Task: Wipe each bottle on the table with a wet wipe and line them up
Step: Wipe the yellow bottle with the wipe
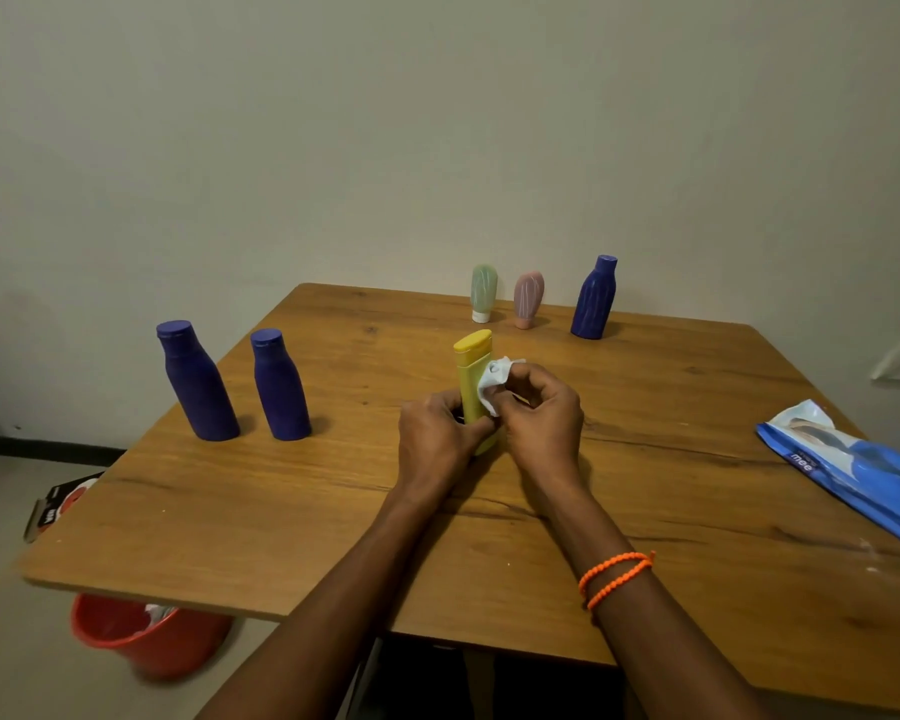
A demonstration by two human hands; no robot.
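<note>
**Mid-wipe on the yellow bottle, centre of table**

Currently my left hand is curled round the lower body of the yellow bottle, and my right hand pinches the wet wipe against the bottle's right side, just below the cap.

Handling, my read: small plastic flip-top, probably light and stiff, and slick once wet. Low grip on the flat body looks right; squeezing near the cap risks popping it.

Orientation: long axis near upright, cap up and tipped slightly away from me. Base is hidden behind my hands, so I can't tell if it's touching the table.

Relative to the yellow bottle: two purple bottles stand well to its left, side by side. Green tube, pink tube and a third purple bottle sit behind it near the far edge. Wipes pack lies well to its right.
</note>
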